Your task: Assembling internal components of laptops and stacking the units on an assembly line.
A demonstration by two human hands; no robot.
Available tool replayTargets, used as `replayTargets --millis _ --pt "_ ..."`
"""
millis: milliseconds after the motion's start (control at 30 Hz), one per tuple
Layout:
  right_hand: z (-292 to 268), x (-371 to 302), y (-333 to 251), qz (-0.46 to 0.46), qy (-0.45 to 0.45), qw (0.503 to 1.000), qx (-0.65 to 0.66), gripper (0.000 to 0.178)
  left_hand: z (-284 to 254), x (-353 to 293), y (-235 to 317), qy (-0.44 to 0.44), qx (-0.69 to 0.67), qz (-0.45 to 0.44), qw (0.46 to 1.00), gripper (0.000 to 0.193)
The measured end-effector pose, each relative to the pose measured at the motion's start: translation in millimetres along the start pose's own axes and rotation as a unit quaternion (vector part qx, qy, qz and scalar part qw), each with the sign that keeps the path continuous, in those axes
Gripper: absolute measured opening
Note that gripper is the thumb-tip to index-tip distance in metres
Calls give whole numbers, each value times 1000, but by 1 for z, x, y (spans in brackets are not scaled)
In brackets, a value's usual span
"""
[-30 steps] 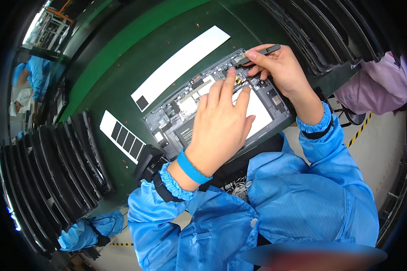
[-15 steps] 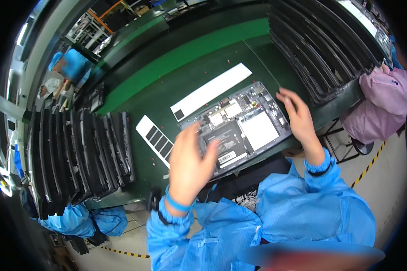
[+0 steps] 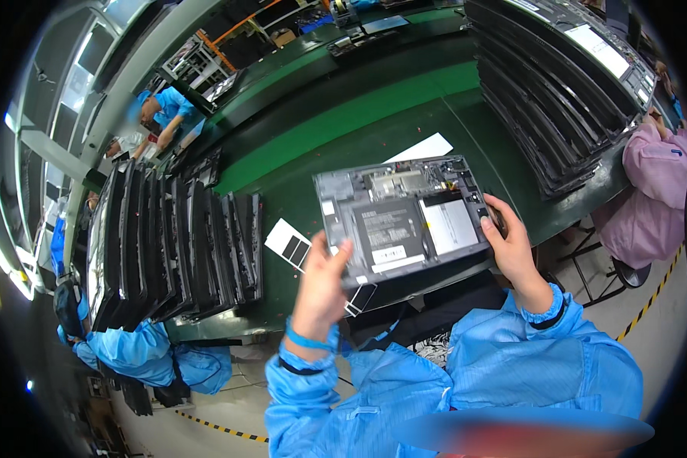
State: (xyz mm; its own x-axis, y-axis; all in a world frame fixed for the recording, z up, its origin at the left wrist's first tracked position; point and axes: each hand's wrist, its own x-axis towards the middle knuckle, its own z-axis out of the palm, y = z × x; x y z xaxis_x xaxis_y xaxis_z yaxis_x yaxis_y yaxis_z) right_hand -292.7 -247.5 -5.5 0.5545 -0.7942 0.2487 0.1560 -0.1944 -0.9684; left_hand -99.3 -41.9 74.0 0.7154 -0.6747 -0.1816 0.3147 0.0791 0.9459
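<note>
Between my two hands is an opened laptop base (image 3: 351, 206), raised off the green workbench and slightly tilted. Its inner side faces up, with a black battery (image 3: 389, 229), a pale rectangular panel (image 3: 450, 226) and circuit parts along the far side. My left hand (image 3: 322, 282) grips its near left corner, thumb on top. My right hand (image 3: 509, 240) holds the right edge, thumb on top and fingers around the side. A white strip sheet (image 3: 427, 148) lies partly hidden behind the base. Another white sheet with black rectangles (image 3: 288, 243) lies to the left, partly covered.
A row of upright black laptop parts (image 3: 175, 244) stands at the left. At the right rises a tall stack of similar parts (image 3: 549, 99), an opened laptop base (image 3: 599, 49) on top. Co-workers in blue (image 3: 168, 107) and pink (image 3: 656, 164) are beside the workbench (image 3: 275, 183).
Both hands have closed on the laptop base and lifted it from the bench toward me. It now covers more of the white sheets. The whole view has shifted a little.
</note>
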Motion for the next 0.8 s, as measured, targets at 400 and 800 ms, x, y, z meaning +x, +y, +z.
replayTargets --millis 400,800 --pt "-59 6 -172 -530 101 743 -396 47 -71 310 84 30 -230 32 972 28" --pt "-84 -43 -266 -542 -176 790 -226 15 -99 454 100 100 501 410 755 39"
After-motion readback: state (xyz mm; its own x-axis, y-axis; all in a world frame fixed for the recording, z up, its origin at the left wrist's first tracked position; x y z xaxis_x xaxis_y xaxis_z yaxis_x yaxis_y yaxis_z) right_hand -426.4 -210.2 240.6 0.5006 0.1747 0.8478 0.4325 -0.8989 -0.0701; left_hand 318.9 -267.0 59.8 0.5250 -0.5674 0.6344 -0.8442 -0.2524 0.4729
